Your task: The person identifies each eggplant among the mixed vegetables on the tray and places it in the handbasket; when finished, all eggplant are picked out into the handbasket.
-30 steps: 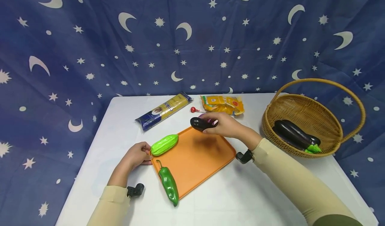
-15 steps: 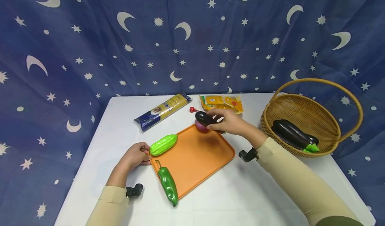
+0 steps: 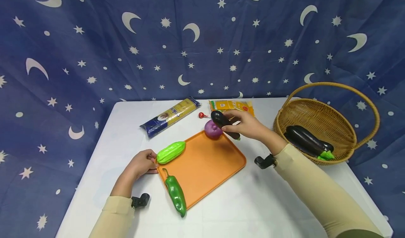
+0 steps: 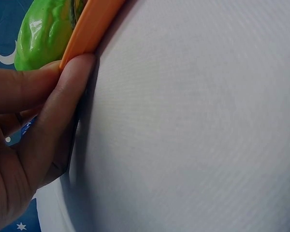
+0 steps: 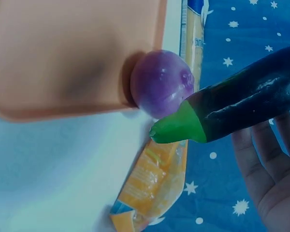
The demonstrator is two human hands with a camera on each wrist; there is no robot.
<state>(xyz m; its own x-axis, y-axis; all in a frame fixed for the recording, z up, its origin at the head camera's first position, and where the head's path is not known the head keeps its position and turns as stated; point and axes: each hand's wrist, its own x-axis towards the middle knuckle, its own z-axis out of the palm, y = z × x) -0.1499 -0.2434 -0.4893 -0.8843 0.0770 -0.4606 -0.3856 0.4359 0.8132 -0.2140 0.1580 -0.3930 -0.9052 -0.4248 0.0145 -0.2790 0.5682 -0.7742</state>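
My right hand [image 3: 248,126] grips a dark eggplant [image 3: 219,119] with a green stem, held in the air above the tray's far corner. Beneath and beside it, a purple onion [image 3: 212,130] rests on that corner of the orange tray [image 3: 205,174]. At the tray's left corner my left hand [image 3: 142,163] pinches the rim between thumb and fingers, as the left wrist view shows. Close to those fingers lies a light green, bumpy gourd-like vegetable [image 3: 171,152] along the tray's edge. A long green pepper [image 3: 175,192] lies across the near left rim.
A wicker basket [image 3: 316,108] with a tall handle stands at the right, with dark eggplants [image 3: 305,139] inside. Behind the tray are a blue and yellow pasta packet [image 3: 171,116], a red lollipop [image 3: 201,115] and an orange food bag [image 3: 232,105]. A starry blue curtain [image 3: 202,55] hangs behind the table.
My right hand has carried the eggplant rightward and slightly away from me, uncovering the purple onion. My left hand stays at the tray's corner.
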